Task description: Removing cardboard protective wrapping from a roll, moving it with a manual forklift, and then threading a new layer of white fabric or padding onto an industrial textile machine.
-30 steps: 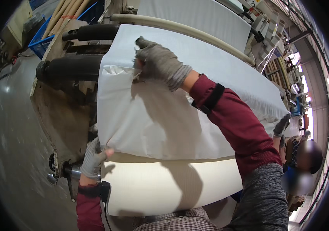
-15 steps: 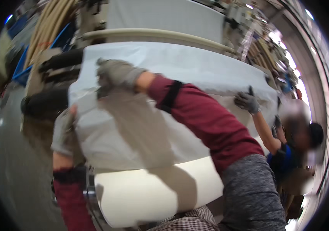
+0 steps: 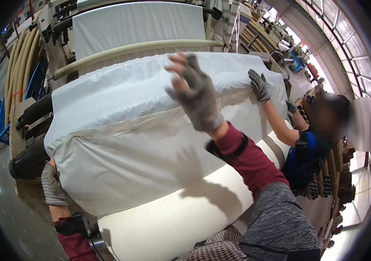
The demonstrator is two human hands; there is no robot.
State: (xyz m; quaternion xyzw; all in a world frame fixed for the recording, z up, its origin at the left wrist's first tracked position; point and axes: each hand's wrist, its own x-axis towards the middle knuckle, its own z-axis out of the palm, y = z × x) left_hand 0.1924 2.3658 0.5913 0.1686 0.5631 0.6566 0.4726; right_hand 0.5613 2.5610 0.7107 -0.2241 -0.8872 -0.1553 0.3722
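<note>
the big white roll (image 3: pixel 172 222) lies across the lower middle, draped in a white wrap (image 3: pixel 120 143). at 8 o'clock the left hand (image 3: pixel 53 185) is clenched on the wrap's lower left edge. the right hand (image 3: pixel 196 93), at 12 o'clock, hovers released with fingers spread above the wrap's top, blurred. best to keep the edge taut and smooth wrinkles outward. a co-worker's hand (image 3: pixel 259 85) presses the wrap at 2 o'clock. the roll's far end is hidden.

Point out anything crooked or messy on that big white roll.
The white wrapping sheet lies wrinkled and uneven over the big roll: a puckered fold runs across its middle, and its lower edge slants, leaving the roll bare below. No tear or spill shows.
</note>
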